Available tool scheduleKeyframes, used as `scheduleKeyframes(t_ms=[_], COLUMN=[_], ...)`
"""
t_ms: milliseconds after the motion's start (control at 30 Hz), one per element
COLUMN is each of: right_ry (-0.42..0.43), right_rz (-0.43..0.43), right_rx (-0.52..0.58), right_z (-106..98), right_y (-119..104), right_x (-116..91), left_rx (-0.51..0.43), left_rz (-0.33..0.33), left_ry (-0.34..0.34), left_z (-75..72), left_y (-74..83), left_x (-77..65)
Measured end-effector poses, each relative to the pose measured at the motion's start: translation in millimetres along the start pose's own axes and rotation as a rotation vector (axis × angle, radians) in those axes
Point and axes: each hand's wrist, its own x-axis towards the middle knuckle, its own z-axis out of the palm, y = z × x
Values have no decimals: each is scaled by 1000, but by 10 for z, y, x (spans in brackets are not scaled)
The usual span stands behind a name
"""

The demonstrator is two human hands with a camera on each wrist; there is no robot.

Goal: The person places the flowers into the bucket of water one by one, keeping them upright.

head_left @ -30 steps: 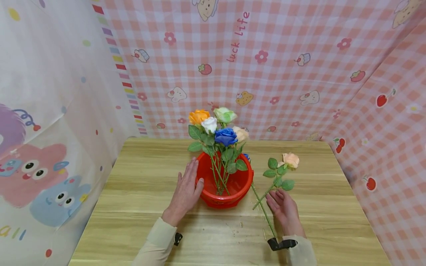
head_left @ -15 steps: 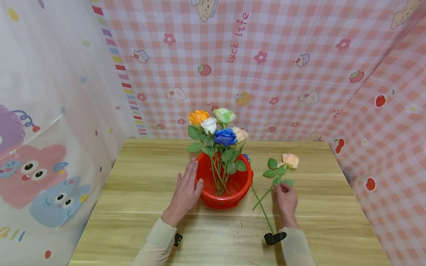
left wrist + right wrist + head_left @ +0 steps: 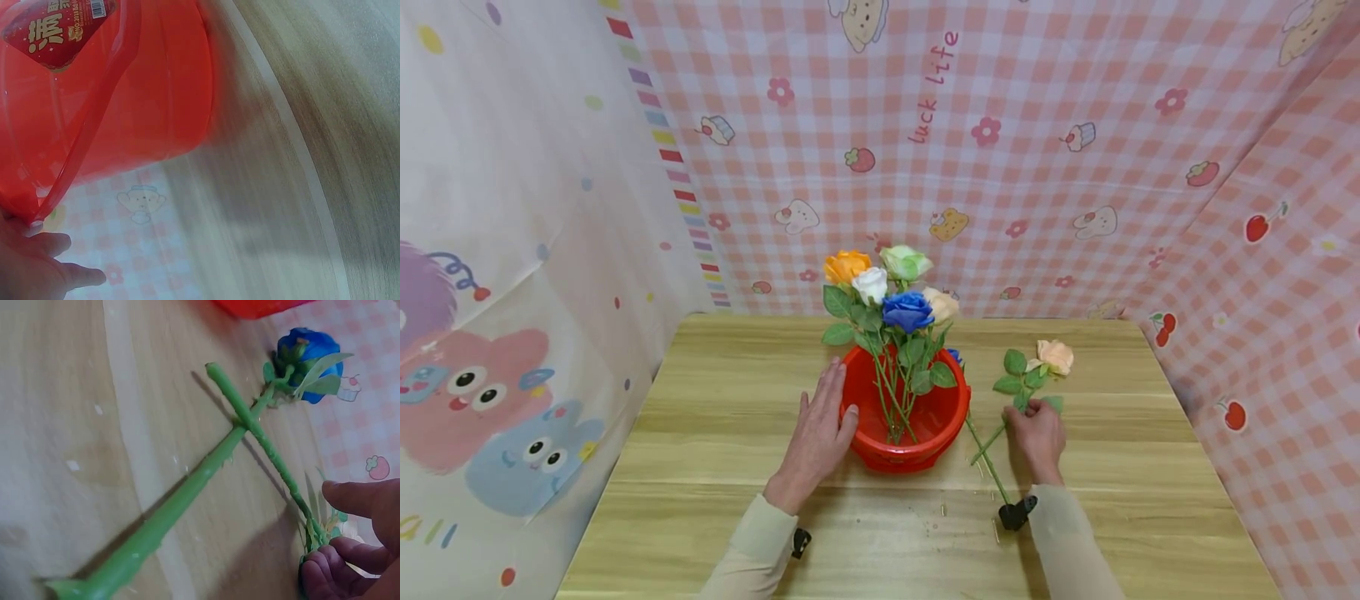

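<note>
My left hand (image 3: 817, 437) lies with straight fingers along the left side of a red bucket (image 3: 898, 457); the left wrist view has its fingers at the rim and handle of the red bucket (image 3: 156, 94). My right hand (image 3: 1037, 437) pinches the stem of a peach rose (image 3: 1055, 357), whose cut end crosses over another stem on the table. In the right wrist view, that lower stem belongs to a blue rose (image 3: 312, 353), and my curled fingers (image 3: 325, 569) are at the peach rose's leaves. The contact between thumb and stem is partly hidden.
Inside the bucket stand several roses: an orange rose (image 3: 847, 267), a green rose (image 3: 906, 262), a white rose (image 3: 871, 285), a blue rose (image 3: 907, 312) and a cream rose (image 3: 941, 306). Small stem scraps lie on the wooden table (image 3: 737, 400). Patterned cloth (image 3: 1037, 83) hangs behind.
My right hand has closed its fingers on the peach rose's stem, and the rose has shifted slightly away from me. My left hand has stayed on the bucket.
</note>
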Motion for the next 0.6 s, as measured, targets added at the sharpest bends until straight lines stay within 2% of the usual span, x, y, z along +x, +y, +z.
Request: scheduleKeyframes(t_ms=[167,433,600], right_ry=[-21,-47,-23], right_rz=[-31,-51,-58], right_rx=[-58,-88,-29], right_z=[-29,-157,-200], right_y=[18,83,124], right_x=[114,284,295], left_rx=[0,-7,-9], left_rz=[2,1,2], left_ry=[5,4,6], left_z=[-1,7,6], left_y=[5,-3,-2], left_x=[1,5,5])
